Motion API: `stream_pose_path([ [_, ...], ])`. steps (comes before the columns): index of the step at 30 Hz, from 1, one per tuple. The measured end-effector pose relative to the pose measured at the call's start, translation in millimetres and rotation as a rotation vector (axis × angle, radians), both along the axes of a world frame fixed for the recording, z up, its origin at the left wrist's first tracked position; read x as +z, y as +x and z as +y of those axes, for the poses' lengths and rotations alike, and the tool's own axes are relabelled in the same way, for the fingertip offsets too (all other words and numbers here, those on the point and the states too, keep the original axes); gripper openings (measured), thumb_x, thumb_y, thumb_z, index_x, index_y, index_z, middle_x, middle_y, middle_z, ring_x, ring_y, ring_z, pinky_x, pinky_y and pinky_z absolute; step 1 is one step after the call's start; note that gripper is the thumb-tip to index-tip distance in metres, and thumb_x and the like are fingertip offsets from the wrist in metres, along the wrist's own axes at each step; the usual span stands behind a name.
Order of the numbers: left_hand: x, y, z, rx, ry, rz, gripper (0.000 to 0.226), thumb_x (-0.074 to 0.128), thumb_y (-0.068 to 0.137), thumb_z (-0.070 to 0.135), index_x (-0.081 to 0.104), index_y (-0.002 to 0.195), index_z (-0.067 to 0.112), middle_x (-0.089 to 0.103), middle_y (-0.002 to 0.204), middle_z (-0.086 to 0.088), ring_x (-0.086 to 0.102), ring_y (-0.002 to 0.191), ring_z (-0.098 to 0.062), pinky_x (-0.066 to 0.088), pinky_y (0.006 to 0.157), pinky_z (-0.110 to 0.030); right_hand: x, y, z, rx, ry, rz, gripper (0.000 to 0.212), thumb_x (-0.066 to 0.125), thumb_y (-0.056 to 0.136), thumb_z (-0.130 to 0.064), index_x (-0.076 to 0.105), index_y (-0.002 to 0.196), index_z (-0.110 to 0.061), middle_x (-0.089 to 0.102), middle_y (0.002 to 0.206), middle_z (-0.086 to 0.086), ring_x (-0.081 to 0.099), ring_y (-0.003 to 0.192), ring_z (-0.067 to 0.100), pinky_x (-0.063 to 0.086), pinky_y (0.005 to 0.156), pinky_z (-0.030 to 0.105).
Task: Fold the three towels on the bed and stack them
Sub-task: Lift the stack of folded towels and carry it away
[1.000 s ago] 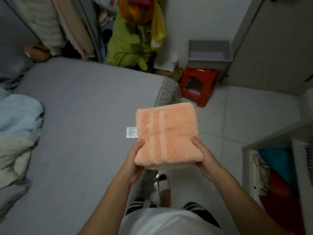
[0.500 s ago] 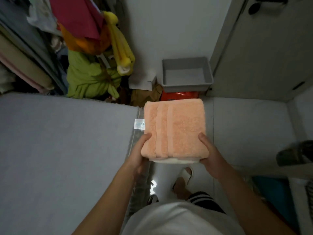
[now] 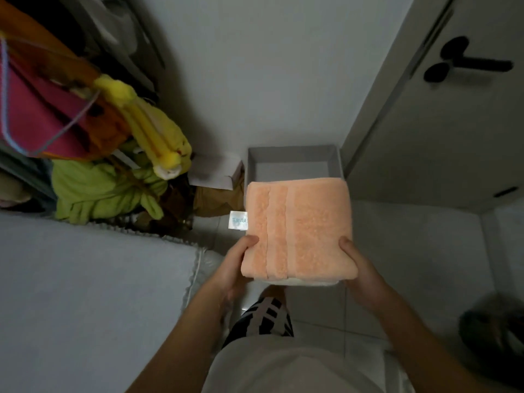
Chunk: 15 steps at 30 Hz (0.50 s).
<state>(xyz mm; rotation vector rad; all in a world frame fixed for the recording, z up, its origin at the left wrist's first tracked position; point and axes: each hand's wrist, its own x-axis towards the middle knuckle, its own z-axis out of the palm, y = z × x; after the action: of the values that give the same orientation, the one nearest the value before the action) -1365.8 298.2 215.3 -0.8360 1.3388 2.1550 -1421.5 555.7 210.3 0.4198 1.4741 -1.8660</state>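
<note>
A folded peach towel (image 3: 300, 228) with two raised stripes and a white label at its left edge lies on top of a small stack. A paler folded towel (image 3: 306, 282) shows only as a strip beneath its near edge. My left hand (image 3: 236, 265) grips the stack's left near corner, thumb on top. My right hand (image 3: 358, 270) grips the right near corner the same way. The stack is held in the air above the floor, just in front of a grey bin (image 3: 292, 163). The bed (image 3: 85, 293) lies to the left.
The grey bin stands against the white wall, beside a white box (image 3: 215, 174). Hanging clothes and a green garment (image 3: 96, 188) crowd the upper left. A door (image 3: 453, 109) with a dark handle fills the right. A dark object (image 3: 493, 336) sits on the tiled floor at lower right.
The view has swung right, away from the bed and toward the wall. The stack has travelled with both hands to just in front of the grey bin. The grip is unchanged.
</note>
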Motion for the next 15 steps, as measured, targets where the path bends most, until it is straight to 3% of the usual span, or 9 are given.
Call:
stream_pose_path([
  [3,-12,-77,-13,-0.028,0.017,0.006,0.06,0.055,0.082,0.041,0.048,0.136,0.018,0.061,0.13,-0.018,0.06,0.116,-0.039,0.055,0.086,-0.049,-16,-67,-13,-0.019,0.002,-0.046,0.05,0.066,0.075,-0.059,0.066,0.116,-0.03,0.072,0.116,0.0,0.068,0.106,0.017,0.057,0.077,0.028],
  [5,-24,-123,-21,-0.051,0.044,0.003,0.048,0.052,0.087,0.038,0.052,0.131,0.019,0.068,0.119,-0.013,0.066,0.105,-0.034,0.057,0.076,-0.044,-27,-110,-21,-0.036,0.037,-0.073,0.043,0.065,0.079,-0.054,0.065,0.114,-0.03,0.074,0.111,-0.002,0.07,0.1,0.014,0.057,0.071,0.026],
  [9,-57,-212,-33,-0.076,0.03,-0.132,0.052,0.053,0.087,0.037,0.048,0.133,0.016,0.06,0.125,-0.019,0.061,0.109,-0.036,0.054,0.078,-0.043,-63,-192,-29,-0.026,0.115,-0.099,0.043,0.057,0.083,-0.046,0.063,0.12,-0.024,0.072,0.114,-0.001,0.068,0.102,0.015,0.052,0.079,0.027],
  [12,-107,-267,-32,-0.062,0.008,-0.179,0.055,0.057,0.075,0.031,0.053,0.127,0.013,0.061,0.123,-0.019,0.061,0.109,-0.038,0.055,0.075,-0.044,-110,-245,-29,-0.013,0.137,-0.128,0.028,0.058,0.087,-0.038,0.065,0.111,-0.024,0.075,0.104,-0.002,0.07,0.094,0.014,0.056,0.074,0.026],
  [15,-170,-304,-30,-0.019,0.002,-0.256,0.067,0.06,0.067,0.028,0.05,0.131,0.011,0.059,0.126,-0.019,0.059,0.113,-0.04,0.055,0.077,-0.048,-166,-288,-27,-0.05,0.184,-0.177,0.037,0.059,0.075,-0.038,0.065,0.106,-0.02,0.071,0.098,0.006,0.068,0.085,0.019,0.053,0.073,0.033],
])
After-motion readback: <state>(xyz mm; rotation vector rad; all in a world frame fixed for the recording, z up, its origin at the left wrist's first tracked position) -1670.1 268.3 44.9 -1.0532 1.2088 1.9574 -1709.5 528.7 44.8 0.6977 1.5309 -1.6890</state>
